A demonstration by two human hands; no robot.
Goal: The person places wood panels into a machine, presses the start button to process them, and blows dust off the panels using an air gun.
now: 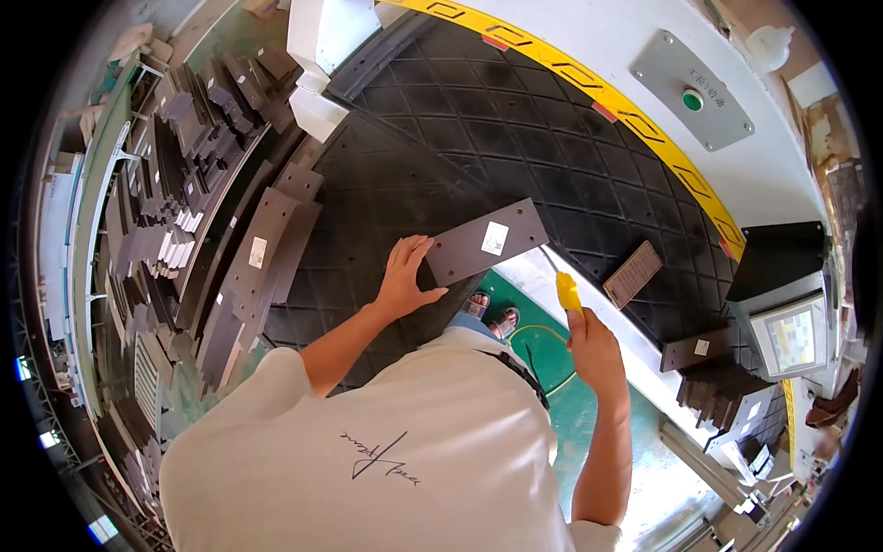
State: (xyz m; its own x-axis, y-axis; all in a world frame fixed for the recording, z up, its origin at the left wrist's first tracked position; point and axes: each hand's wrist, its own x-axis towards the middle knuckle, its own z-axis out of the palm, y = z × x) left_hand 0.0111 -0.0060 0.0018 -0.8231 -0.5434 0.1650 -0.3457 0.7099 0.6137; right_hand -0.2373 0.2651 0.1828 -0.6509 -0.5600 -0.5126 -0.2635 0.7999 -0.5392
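A dark brown rectangular panel (pixel 469 253) with corner holes and a white label (pixel 495 238) lies tilted over the front part of the black padded table. My left hand (pixel 403 276) is at the panel's left end, fingertips at the upper corner and thumb by the lower one, holding it across its width. In my right hand (pixel 595 348) is a yellow air blow gun (pixel 569 293), wrapped by the fingers. Its thin nozzle (pixel 550 258) points toward the panel's right end. A yellow hose (pixel 543 329) curves below, near the right hand.
Stacks of dark panels (pixel 253 253) stand along the left. More panels (pixel 722 391) sit at right, below a display screen (pixel 789 335). A brown labelled plate (pixel 633 274) lies on the black table (pixel 432 120). A white machine beam with a yellow strip (pixel 598 87) arches beyond it.
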